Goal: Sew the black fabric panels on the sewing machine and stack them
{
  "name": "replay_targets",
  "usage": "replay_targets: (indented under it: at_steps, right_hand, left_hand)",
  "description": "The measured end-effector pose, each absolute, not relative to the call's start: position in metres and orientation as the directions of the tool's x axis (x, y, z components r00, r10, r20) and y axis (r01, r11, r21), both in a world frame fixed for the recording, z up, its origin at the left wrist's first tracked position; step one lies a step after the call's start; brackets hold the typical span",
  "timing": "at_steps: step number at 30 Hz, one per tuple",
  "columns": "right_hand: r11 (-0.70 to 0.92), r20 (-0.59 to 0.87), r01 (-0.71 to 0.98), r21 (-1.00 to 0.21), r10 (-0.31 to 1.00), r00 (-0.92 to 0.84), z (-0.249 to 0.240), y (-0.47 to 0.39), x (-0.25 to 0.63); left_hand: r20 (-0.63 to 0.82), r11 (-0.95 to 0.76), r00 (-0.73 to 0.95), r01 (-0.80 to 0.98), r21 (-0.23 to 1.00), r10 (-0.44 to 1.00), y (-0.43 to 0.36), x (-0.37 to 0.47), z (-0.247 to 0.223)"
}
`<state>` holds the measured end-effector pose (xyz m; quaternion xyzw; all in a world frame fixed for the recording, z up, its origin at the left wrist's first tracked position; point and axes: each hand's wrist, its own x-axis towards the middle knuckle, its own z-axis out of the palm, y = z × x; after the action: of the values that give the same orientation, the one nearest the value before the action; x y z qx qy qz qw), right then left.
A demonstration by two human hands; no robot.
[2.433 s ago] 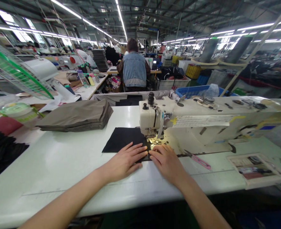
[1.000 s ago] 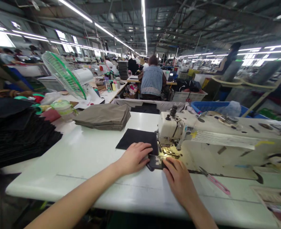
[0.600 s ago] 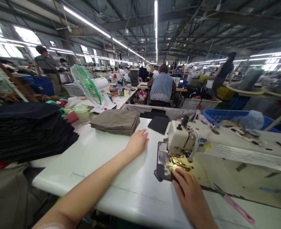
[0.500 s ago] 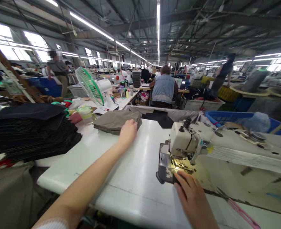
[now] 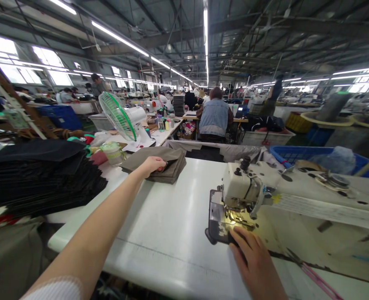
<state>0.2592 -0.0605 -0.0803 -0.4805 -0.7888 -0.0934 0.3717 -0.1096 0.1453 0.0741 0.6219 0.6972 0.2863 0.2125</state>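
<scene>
On the far side of the white table lies a stack of olive-grey fabric pieces (image 5: pixel 171 173). My left hand (image 5: pixel 153 165) reaches over it, fingers closed in a pinch on the edge of the top fabric piece (image 5: pixel 139 156), which bends up a little there. A white sewing machine (image 5: pixel 242 183) stands to the right, its lamp lit over the needle area. My right hand (image 5: pixel 254 254) lies loosely at the front of its dark metal plate (image 5: pixel 217 218), fingers stretched and apart, with no fabric seen under them. Pink-handled scissors (image 5: pixel 317 277) rest to the right of that hand.
A tall pile of black fabric (image 5: pixel 40 171) stands at the left. Behind the olive stack are a lidded jar (image 5: pixel 113 153) and a green-white fan (image 5: pixel 121 116). A blue basket (image 5: pixel 297 153) sits behind the machine. A person in a denim vest (image 5: pixel 214 114) sits ahead.
My left hand has moved left from the stack's right edge and now pinches the top piece, whose edge is bent up. My right hand has hardly moved.
</scene>
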Motion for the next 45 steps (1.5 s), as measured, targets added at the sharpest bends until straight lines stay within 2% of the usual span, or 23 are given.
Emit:
replay_targets:
  at_steps: [4, 10, 14, 17, 19, 22, 24, 26, 28, 30, 33, 36, 39, 42, 45]
  right_hand:
    - [0.517, 0.663, 0.822, -0.236, 0.705, -0.253, -0.082, -0.061, 0.259]
    - [0.488, 0.640, 0.832, -0.266, 0.734, -0.226, -0.081, -0.065, 0.258]
    - [0.489, 0.648, 0.831, -0.264, 0.729, -0.223, -0.078, -0.065, 0.257]
    - [0.490, 0.650, 0.825, -0.282, 0.730, -0.212, -0.075, -0.063, 0.257]
    - [0.501, 0.660, 0.811, -0.302, 0.724, -0.201, -0.069, -0.064, 0.257]
    - [0.551, 0.713, 0.778, -0.302, 0.672, -0.200, -0.054, -0.075, 0.252]
    - [0.601, 0.758, 0.752, -0.270, 0.614, -0.219, -0.040, -0.088, 0.244]
    - [0.667, 0.756, 0.710, -0.227, 0.580, -0.303, -0.028, -0.101, 0.236]
    - [0.717, 0.661, 0.665, -0.207, 0.604, -0.445, -0.020, -0.112, 0.231]
    - [0.724, 0.496, 0.649, -0.234, 0.663, -0.561, -0.020, -0.118, 0.233]
    - [0.660, 0.266, 0.676, -0.328, 0.751, -0.604, -0.025, -0.125, 0.251]
    - [0.595, 0.162, 0.647, -0.478, 0.783, -0.601, -0.021, -0.136, 0.270]
    - [0.456, 0.088, 0.559, -0.692, 0.823, -0.562, -0.002, -0.138, 0.276]
    - [0.184, -0.028, 0.543, -0.819, 0.933, -0.358, 0.009, -0.117, 0.265]
    - [0.072, 0.021, 0.479, -0.875, 0.994, -0.110, -0.005, -0.082, 0.248]
  left_hand:
    - [-0.025, 0.100, -0.124, 0.649, 0.754, 0.992, 0.144, -0.114, 0.080]
    - [-0.078, 0.171, -0.176, 0.609, 0.774, 0.981, 0.147, -0.110, 0.086]
    - [0.035, 0.174, -0.324, 0.591, 0.788, 0.945, 0.149, -0.107, 0.096]
    - [0.207, 0.053, -0.335, 0.627, 0.778, 0.919, 0.140, -0.099, 0.113]
    - [0.282, -0.065, -0.232, 0.653, 0.754, 0.931, 0.124, -0.087, 0.121]
    - [0.269, -0.264, 0.092, 0.641, 0.721, 0.959, 0.081, -0.058, 0.110]
    - [0.221, -0.461, 0.445, 0.554, 0.693, 0.868, 0.041, -0.036, 0.086]
    - [0.130, -0.502, 0.612, 0.488, 0.715, 0.780, -0.002, -0.017, 0.058]
    - [0.059, -0.528, 0.720, 0.448, 0.721, 0.691, -0.041, -0.004, 0.034]
    - [0.014, -0.573, 0.804, 0.411, 0.709, 0.594, -0.070, 0.002, 0.023]
    - [-0.089, -0.537, 0.863, 0.387, 0.749, 0.497, -0.094, -0.004, 0.029]
    - [-0.167, -0.404, 0.868, 0.378, 0.833, 0.467, -0.099, -0.019, 0.045]
    - [-0.246, -0.186, 0.777, 0.419, 0.889, 0.579, -0.085, -0.032, 0.053]
    - [-0.226, -0.028, 0.498, 0.452, 0.891, 0.837, -0.053, -0.035, 0.048]
    - [-0.144, 0.042, 0.167, 0.501, 0.864, 0.975, -0.020, -0.029, 0.035]
